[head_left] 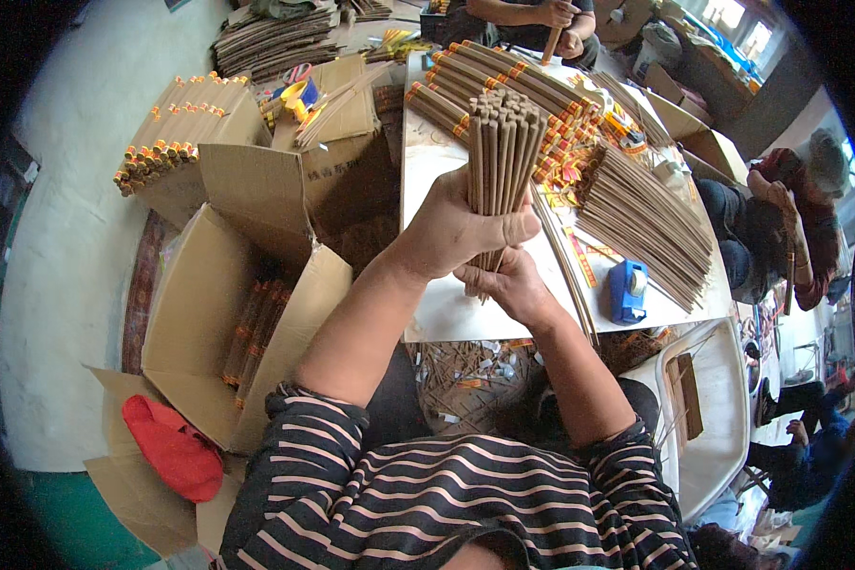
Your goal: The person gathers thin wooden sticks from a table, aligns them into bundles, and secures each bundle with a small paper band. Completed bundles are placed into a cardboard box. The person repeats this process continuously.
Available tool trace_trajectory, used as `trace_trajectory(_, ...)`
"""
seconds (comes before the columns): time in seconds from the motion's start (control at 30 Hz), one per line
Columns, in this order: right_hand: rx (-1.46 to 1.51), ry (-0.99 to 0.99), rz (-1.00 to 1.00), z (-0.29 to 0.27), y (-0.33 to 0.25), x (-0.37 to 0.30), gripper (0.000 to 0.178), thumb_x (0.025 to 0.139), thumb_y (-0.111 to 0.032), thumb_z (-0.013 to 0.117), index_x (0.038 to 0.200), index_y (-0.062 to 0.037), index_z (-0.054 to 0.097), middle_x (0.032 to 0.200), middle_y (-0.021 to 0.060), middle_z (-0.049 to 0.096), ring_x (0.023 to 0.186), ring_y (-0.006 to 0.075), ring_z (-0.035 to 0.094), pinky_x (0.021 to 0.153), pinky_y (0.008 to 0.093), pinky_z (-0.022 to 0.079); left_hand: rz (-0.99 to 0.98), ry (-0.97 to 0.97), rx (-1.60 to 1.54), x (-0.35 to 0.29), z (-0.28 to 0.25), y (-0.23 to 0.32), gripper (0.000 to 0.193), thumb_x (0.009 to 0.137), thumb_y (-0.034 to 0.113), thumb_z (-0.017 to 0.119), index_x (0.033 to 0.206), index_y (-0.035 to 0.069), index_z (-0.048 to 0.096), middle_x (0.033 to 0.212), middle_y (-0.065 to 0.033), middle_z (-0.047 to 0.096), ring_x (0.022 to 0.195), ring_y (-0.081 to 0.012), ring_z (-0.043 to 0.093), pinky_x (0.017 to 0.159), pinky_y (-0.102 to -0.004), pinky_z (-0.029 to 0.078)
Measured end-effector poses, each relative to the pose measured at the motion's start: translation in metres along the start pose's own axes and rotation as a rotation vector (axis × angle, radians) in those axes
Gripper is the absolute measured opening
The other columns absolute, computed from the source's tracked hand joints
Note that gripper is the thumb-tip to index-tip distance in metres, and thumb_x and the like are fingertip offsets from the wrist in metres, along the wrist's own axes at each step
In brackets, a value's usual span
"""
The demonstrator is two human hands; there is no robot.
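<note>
Presumably light, stiff and snappable, the stick bundle point(503, 147), upper centre of the frame, is best encircled low; it is gripped by curled fingers of the left hand point(454, 228) and, beneath, the right hand point(515, 285).

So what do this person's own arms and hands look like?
They are ordinary human ones: the left hand and right hand wear no gloves, and the forearms are bare, with no watch or bracelet showing. The sleeves are black with thin pale stripes, ending near the elbows.
</note>
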State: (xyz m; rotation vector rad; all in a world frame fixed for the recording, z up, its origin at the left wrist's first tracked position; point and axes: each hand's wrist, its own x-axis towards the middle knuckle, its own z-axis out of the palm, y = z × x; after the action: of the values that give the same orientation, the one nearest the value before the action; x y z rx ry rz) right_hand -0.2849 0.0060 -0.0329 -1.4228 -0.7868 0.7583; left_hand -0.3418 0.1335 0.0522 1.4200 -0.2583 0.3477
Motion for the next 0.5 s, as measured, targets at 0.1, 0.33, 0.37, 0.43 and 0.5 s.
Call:
trace_trajectory(0.1,-0.069,-0.044,0.012,-0.007,0.005,0.006,0.034,0.081,-0.014,0.068,0.110,-0.0040,0.053,0.087,-0.0014,0.055,0.076,0.0078,0.049,0.066,0.0246,0.045,-0.109,-0.112,-0.091,0.003,-0.011,-0.011,0.019,0.076,0.012,0.072,0.088,0.003,0.060,0.077,0.0011,0.059,0.072,-0.0062,0.054,0.066,-0.0228,0.046)
trace_trajectory(0.33,-0.416,0.368,-0.446,-0.004,0.004,0.006,0.032,0.071,-0.016,0.075,0.093,-0.0031,0.056,0.091,0.0083,0.056,0.089,0.0208,0.054,0.079,0.0320,0.044,0.025,0.231,-0.107,0.009,-0.027,-0.024,0.018,0.080,0.017,0.068,0.082,0.004,0.056,0.067,-0.0014,0.057,0.060,-0.0090,0.057,0.055,-0.0222,0.048)
trace_trajectory(0.37,-0.466,0.355,-0.401,-0.003,0.001,0.003,0.028,0.072,-0.014,0.074,0.091,-0.0028,0.056,0.090,0.0079,0.056,0.087,0.0192,0.053,0.079,0.0313,0.044,0.037,0.251,-0.122,0.009,-0.027,-0.024,0.018,0.080,0.017,0.068,0.082,0.004,0.055,0.067,-0.0018,0.057,0.060,-0.0094,0.057,0.055,-0.0221,0.048)
trace_trajectory(0.43,-0.562,0.328,-0.311,0.002,0.000,0.001,0.022,0.074,-0.011,0.072,0.086,-0.0023,0.057,0.088,0.0070,0.055,0.084,0.0159,0.053,0.078,0.0299,0.044,0.054,0.265,-0.149,0.006,-0.028,-0.027,0.018,0.080,0.017,0.068,0.082,0.004,0.055,0.067,-0.0023,0.057,0.060,-0.0102,0.057,0.056,-0.0232,0.048)
trace_trajectory(0.5,-0.571,0.354,-0.328,0.004,0.004,0.003,0.018,0.074,-0.010,0.071,0.084,-0.0024,0.058,0.080,0.0066,0.056,0.074,0.0168,0.055,0.069,0.0299,0.046,0.078,0.274,-0.175,0.005,-0.028,-0.026,0.018,0.080,0.016,0.068,0.082,0.004,0.055,0.067,-0.0028,0.057,0.060,-0.0110,0.057,0.057,-0.0242,0.049)
